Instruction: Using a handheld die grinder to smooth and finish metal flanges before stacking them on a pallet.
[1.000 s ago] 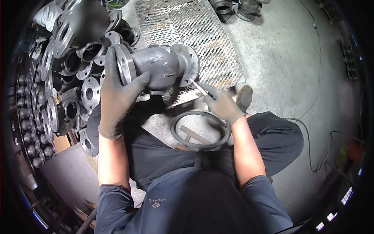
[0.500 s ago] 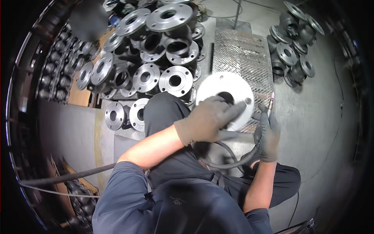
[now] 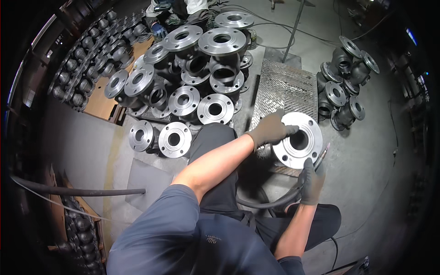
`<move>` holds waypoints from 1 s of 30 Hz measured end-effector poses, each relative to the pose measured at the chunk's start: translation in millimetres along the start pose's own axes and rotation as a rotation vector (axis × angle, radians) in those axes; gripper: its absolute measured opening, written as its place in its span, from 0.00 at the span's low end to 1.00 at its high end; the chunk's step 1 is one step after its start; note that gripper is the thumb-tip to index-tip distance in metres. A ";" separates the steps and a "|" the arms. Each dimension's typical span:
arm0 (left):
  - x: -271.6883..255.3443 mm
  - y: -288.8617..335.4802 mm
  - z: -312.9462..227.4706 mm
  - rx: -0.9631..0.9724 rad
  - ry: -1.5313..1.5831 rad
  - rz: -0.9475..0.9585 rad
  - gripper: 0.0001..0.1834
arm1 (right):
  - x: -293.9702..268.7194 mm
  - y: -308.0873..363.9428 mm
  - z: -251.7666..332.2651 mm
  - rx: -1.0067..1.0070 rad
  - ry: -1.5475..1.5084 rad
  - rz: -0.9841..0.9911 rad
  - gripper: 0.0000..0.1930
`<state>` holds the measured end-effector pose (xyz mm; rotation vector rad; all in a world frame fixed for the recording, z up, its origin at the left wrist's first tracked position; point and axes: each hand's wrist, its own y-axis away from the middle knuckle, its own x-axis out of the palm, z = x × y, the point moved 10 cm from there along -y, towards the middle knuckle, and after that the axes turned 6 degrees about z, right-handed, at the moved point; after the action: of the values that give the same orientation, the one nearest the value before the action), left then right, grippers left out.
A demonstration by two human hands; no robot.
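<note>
A bright round metal flange [image 3: 313, 140] of a flanged valve body faces up in front of me, with bolt holes around a dark central bore. My gloved left hand [image 3: 272, 129] grips its upper left rim, one finger reaching toward the bore. In my gloved right hand [image 3: 311, 183] is a slim pencil grinder [image 3: 323, 155] with a pinkish tip, angled up beside the flange's lower right edge. The thumb of that hand lies against or very near the rim. A dark hose [image 3: 279, 201] runs from the right hand across my lap. The body below the flange is mostly hidden.
Under the flange lies a patterned metal plate [image 3: 298, 85]. Stacked flanged valve bodies [image 3: 215, 109] stand at left, and more [image 3: 336, 94] at right. Rows of dark castings [image 3: 78, 85] fill the far left. Another person [image 3: 197, 11] is behind the stack. A thick hose [image 3: 82, 191] crosses at left.
The flange has shifted right and down and now shows its grooved face. My left hand moved from across its front to the upper left rim; the right hand lowered toward it with the grinder.
</note>
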<state>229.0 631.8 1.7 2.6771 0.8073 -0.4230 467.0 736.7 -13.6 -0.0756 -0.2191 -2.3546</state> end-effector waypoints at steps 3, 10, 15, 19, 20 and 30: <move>17.2 1.9 4.7 -0.007 0.101 0.103 0.46 | -22.2 3.6 -17.6 0.099 0.006 -0.122 0.17; -32.5 45.0 29.4 -0.030 0.144 -0.030 0.40 | 27.9 0.7 -14.0 -0.024 -0.051 0.023 0.20; -103.5 87.2 33.8 0.039 0.266 -0.192 0.34 | 106.2 5.5 11.8 0.023 -0.255 0.149 0.22; -179.4 127.9 40.4 0.163 0.596 -0.395 0.20 | 198.5 -14.9 50.0 -0.007 -0.158 0.333 0.22; -197.9 141.3 40.9 0.272 0.817 -0.469 0.20 | 221.1 -21.2 59.0 -0.007 0.009 0.369 0.22; -365.3 200.5 166.8 0.405 0.958 -1.189 0.14 | 423.1 -63.5 50.7 -0.017 0.129 0.658 0.20</move>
<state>21.3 234.6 25.3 2.2783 2.8084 0.6233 120.5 497.5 78.3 -0.0007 -0.0896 -1.6988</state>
